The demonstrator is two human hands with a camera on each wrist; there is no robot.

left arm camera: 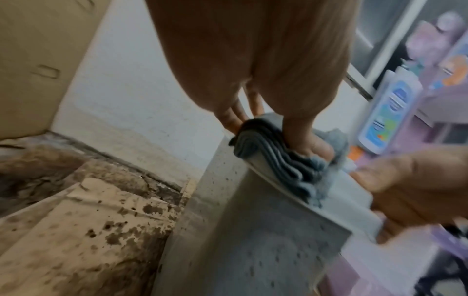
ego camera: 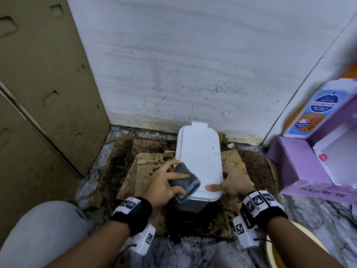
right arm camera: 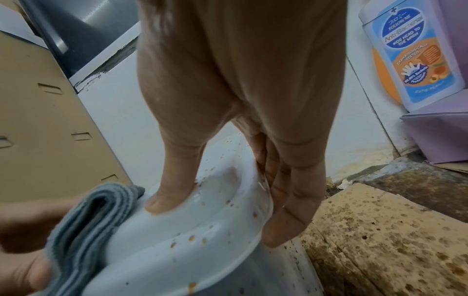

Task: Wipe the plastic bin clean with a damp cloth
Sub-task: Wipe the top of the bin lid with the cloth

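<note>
A plastic bin with a white, brown-speckled lid (ego camera: 199, 157) and a grey body (left arm camera: 253, 240) stands on stained cardboard by the wall. My left hand (ego camera: 164, 182) grips a folded grey cloth (ego camera: 184, 181) and presses it on the lid's near left edge; the cloth (left arm camera: 283, 160) hangs over the rim. My right hand (ego camera: 231, 183) holds the lid's near right corner, thumb (right arm camera: 172, 192) on top and fingers (right arm camera: 286, 200) down the side. The folded cloth (right arm camera: 86, 230) also shows at the left of the right wrist view.
Dirty cardboard sheets (ego camera: 146, 171) cover the floor around the bin. A beige panelled door (ego camera: 44, 84) stands at the left. A purple box (ego camera: 309, 171) and a wash bottle (ego camera: 313, 107) sit at the right. A stained white wall (ego camera: 193, 74) is close behind.
</note>
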